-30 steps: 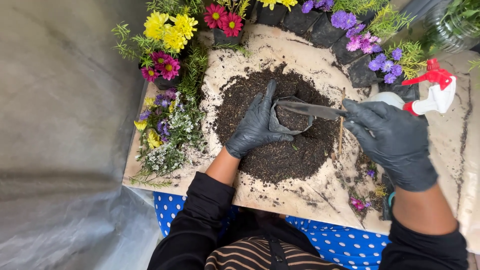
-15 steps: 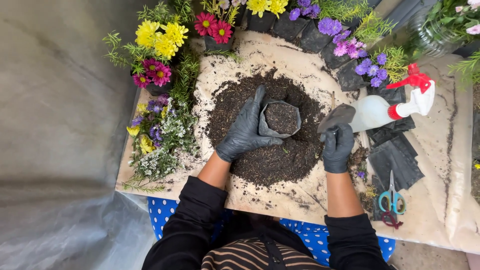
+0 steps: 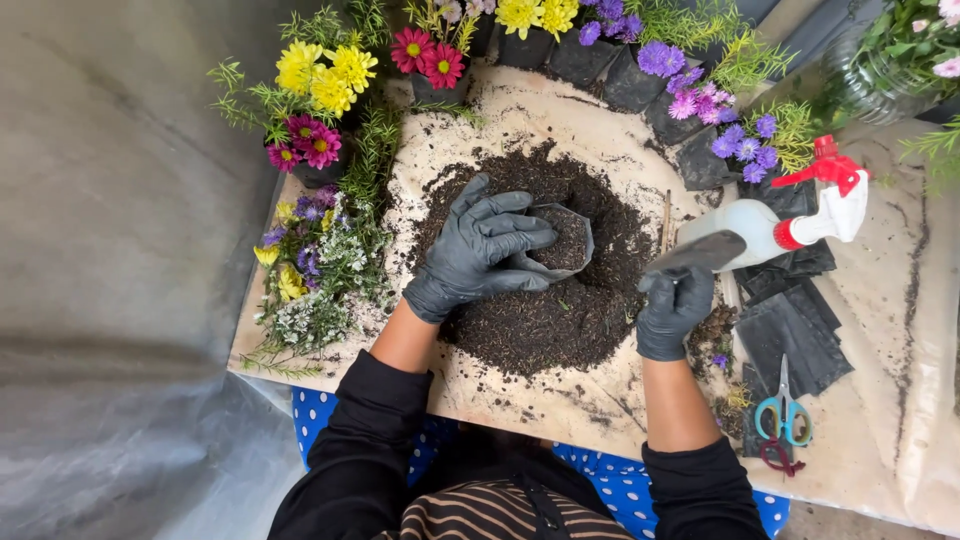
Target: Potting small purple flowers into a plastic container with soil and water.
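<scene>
Black rubber gloves cover both of the person's hands. The left hand [image 3: 478,250] wraps its fingers around a small soft black plant bag full of soil [image 3: 558,240] and holds it upright on the big dark pile of soil [image 3: 545,310] in the middle of the sandy board [image 3: 530,110]. The right hand [image 3: 672,312] squeezes the handle of a grey metal scoop [image 3: 700,255] just beside the pile. A white spray bottle with a red top [image 3: 790,220] lies near the scoop. Blue-handled scissors [image 3: 784,415] lie well apart, lower right.
</scene>
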